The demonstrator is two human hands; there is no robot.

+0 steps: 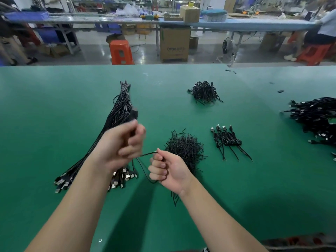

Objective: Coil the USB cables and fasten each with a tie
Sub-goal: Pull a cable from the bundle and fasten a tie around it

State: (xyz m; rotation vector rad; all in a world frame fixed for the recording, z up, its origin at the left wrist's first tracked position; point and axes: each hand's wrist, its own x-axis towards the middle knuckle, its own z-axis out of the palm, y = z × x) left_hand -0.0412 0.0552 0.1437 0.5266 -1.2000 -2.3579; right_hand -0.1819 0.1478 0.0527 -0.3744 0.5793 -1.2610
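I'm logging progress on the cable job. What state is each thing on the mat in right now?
left hand: blurred, fingers curled on the cable
right hand: gripping the cable
cable: stretched between both hands, not tied
long bundle: uncoiled, banded at far end
four cables: coiled, laid in a row
tie pile: loose heap

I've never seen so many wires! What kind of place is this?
Probably a factory workshop. Long green worktables hold a big bundle of USB cables and a heap of ties, with cardboard boxes and plastic stools behind.
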